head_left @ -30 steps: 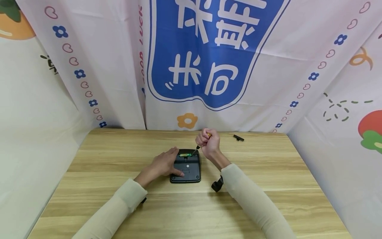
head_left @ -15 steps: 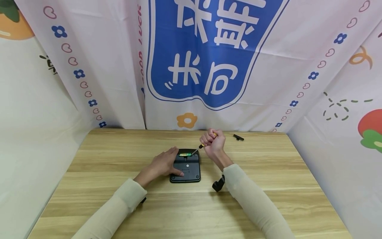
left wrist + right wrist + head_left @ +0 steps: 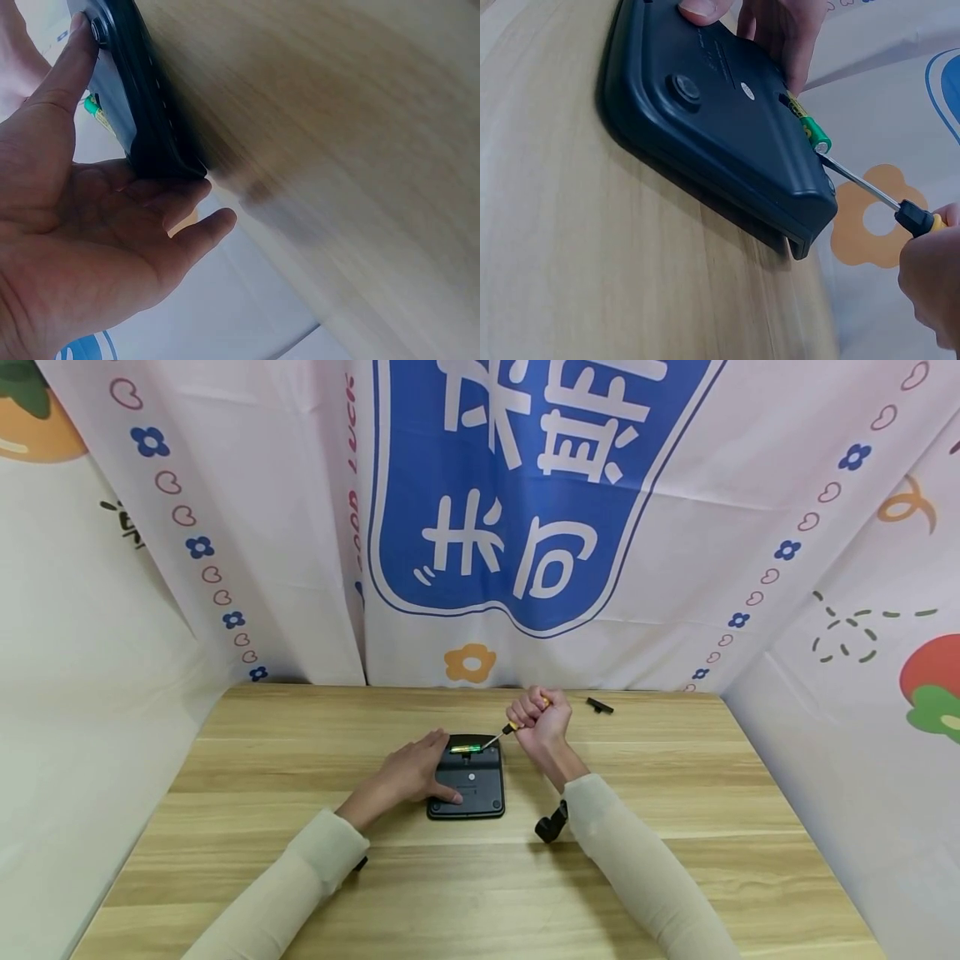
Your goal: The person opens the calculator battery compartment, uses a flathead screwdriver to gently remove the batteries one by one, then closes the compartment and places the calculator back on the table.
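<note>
A black calculator [image 3: 480, 789] lies face down, its battery slot uncovered. A green-and-yellow battery [image 3: 815, 133] sits in the slot, with one end standing up out of it in the right wrist view. My left hand [image 3: 408, 771] grips the calculator from the left, thumb on its back and fingers at the far edge. In my right fist [image 3: 542, 720] is a screwdriver [image 3: 866, 182] with a yellow-and-black handle. Its metal shaft slants down to the left, and the tip is right at the battery's raised end.
A small black battery cover [image 3: 600, 705] lies near the table's back edge, right of my right hand. The wooden table [image 3: 660, 893] ends at a printed cloth [image 3: 420, 647] behind. Black wrist-camera mounts [image 3: 551, 823] hang by my sleeves.
My right hand has shifted to the right and tilted the screwdriver lower, its tip staying by the battery's right end. My left hand and the calculator have kept their place.
</note>
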Demonstrator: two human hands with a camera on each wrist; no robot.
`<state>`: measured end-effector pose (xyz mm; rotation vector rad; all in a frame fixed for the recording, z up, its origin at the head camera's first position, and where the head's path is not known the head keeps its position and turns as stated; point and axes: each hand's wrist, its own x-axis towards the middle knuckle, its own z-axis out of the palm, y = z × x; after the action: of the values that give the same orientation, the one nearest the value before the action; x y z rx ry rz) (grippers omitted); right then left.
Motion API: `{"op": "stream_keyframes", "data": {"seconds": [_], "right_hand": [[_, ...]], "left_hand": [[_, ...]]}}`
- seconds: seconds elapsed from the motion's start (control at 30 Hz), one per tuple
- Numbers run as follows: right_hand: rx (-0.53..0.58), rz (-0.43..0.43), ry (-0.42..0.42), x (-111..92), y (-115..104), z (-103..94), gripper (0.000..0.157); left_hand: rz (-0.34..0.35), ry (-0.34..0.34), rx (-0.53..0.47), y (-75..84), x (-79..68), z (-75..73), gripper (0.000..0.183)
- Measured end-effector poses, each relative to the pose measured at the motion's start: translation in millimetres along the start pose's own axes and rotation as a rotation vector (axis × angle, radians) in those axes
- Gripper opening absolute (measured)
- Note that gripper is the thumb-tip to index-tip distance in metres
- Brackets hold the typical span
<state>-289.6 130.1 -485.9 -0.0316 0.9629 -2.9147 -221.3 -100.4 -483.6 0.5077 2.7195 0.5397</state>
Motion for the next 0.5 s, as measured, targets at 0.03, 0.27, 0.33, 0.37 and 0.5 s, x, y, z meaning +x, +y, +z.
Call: {"op": "stream_keyframes", "data": {"seconds": [0.03, 0.27, 0.33, 0.37, 0.5], "right_hand": [[0.003, 0.001, 0.003, -0.1, 0.1, -0.1, 0.036], [0.038, 0.013, 0.03, 0.7, -0.2, -2.5, 0.036], [0.052, 0.02, 0.045, 1.0, -1.4, -2.6, 0.036], [0.058, 0.023, 0.052, 1.1, -2.1, -2.6, 0.036], [0.076, 0.031, 0.084, 1.0, -5.7, -2.6, 0.033]], "left_hand": [[0.002, 0.001, -0.001, -0.2, 0.2, 0.2, 0.112], [0.003, 0.006, 0.001, -0.8, -0.2, 0.8, 0.112], [0.005, 0.009, 0.002, -0.7, -0.7, 0.3, 0.112], [0.006, 0.011, 0.003, -0.7, -1.0, 0.2, 0.111], [0.008, 0.012, 0.003, -0.4, -2.0, -0.2, 0.111]]}}
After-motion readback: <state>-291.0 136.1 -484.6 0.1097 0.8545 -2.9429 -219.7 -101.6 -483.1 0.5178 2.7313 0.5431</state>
